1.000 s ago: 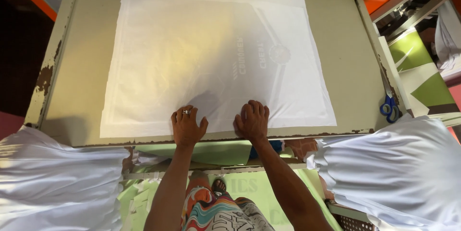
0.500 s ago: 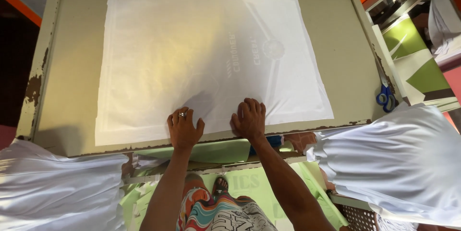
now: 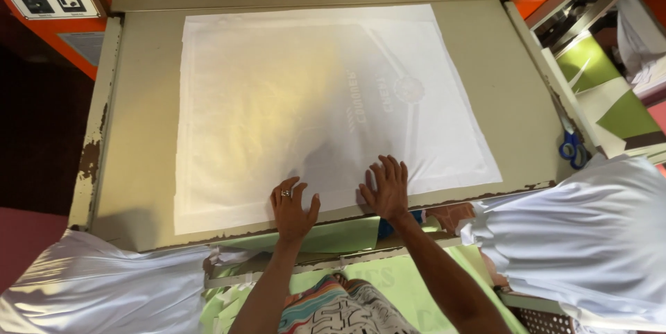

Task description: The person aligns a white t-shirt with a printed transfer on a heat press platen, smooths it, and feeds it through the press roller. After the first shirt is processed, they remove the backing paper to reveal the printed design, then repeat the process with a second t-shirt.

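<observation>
Both hands are flat, palms down, on the near edge of the white sheet (image 3: 326, 105), which lies spread across the beige press bed (image 3: 139, 98). Left hand (image 3: 293, 209) has its fingers spread, ring showing. Right hand (image 3: 386, 190) has its fingers fanned out too. Nothing's pinched or gripped. Forearms reach straight up from below, and blue scissors (image 3: 573, 149) sit off right.
</observation>
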